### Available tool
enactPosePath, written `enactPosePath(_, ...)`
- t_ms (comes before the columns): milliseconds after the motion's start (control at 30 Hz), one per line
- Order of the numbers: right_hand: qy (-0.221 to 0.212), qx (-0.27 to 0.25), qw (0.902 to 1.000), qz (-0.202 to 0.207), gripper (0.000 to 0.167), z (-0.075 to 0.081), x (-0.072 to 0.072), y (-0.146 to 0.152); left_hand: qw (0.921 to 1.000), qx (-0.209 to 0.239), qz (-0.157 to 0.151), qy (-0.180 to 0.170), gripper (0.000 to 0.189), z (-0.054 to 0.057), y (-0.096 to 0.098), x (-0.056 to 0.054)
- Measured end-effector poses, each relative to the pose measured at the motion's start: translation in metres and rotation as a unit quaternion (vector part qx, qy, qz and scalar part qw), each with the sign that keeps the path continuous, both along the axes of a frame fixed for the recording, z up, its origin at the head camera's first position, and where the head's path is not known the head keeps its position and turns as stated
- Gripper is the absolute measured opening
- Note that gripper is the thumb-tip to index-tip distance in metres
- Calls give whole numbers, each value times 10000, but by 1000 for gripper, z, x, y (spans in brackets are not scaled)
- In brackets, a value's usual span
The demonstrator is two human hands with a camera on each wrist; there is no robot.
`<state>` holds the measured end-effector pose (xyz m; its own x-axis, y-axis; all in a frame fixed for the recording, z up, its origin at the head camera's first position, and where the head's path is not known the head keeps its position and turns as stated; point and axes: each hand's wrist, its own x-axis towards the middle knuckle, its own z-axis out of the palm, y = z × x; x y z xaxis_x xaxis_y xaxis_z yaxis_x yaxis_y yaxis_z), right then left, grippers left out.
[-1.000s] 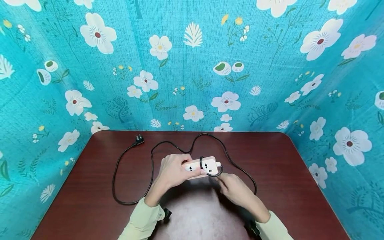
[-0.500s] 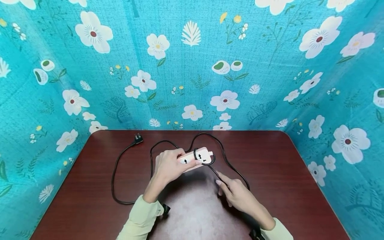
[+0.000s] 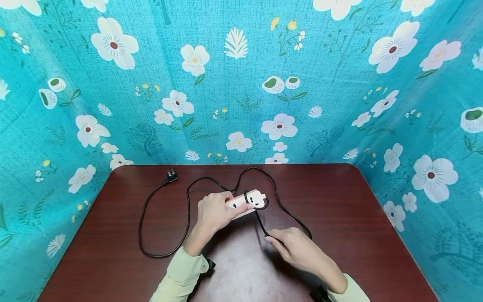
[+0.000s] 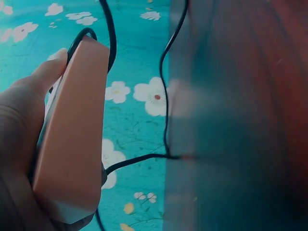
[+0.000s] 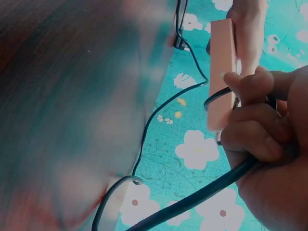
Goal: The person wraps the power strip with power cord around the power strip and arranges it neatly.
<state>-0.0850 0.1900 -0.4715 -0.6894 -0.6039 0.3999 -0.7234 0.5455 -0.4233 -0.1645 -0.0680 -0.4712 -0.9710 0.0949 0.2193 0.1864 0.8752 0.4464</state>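
My left hand [image 3: 215, 212] grips a white power strip [image 3: 255, 198] above the middle of the table, its thumb along the socket face. In the left wrist view, the plain side of the strip [image 4: 77, 125] shows. A black power cord [image 3: 260, 225] loops round the strip's right end. From there it runs down to my right hand [image 3: 299, 248], which pinches it to the right of and nearer than the strip. Curled fingers of the right hand [image 5: 262, 127] wrap the cord [image 5: 197, 198] in the right wrist view.
The rest of the cord [image 3: 140, 226] winds across the dark red table [image 3: 113, 268] in wide bends. It ends in a three-pin plug [image 3: 172, 175] near the back left edge. A blue flowered cloth [image 3: 241, 84] hangs behind and beside the table.
My right hand has moved away from the strip, down and to the right, drawing out a length of cord. The left hand and strip have shifted slightly left.
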Motion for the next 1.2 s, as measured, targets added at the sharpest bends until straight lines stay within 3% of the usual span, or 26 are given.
enactPosePath(233,676,525,9961,212,44,13,-4,-5,9956,-776,-316,428,61,-10,9,10)
enactPosePath(367,1060,800,9904,375,33,23,-7,-6,9911,-1047,-449,686,64,-10,12,17)
enactPosePath(500,1234,752,9885,454,25,34,-13,-1,9862,-1233,-688,862,63,-11,15,26)
enactPosePath(700,852,496,9924,742,22,49,-24,11,9691,-1638,-1193,1405,68,-11,19,42)
enactPosePath(867,436,179,9930,1081,20,52,-31,15,9539,-1794,-1450,1921,68,-8,19,52)
enactPosePath(1200,-218,-154,9901,1375,14,48,-42,15,9431,-1672,-1809,2234,68,-3,13,56)
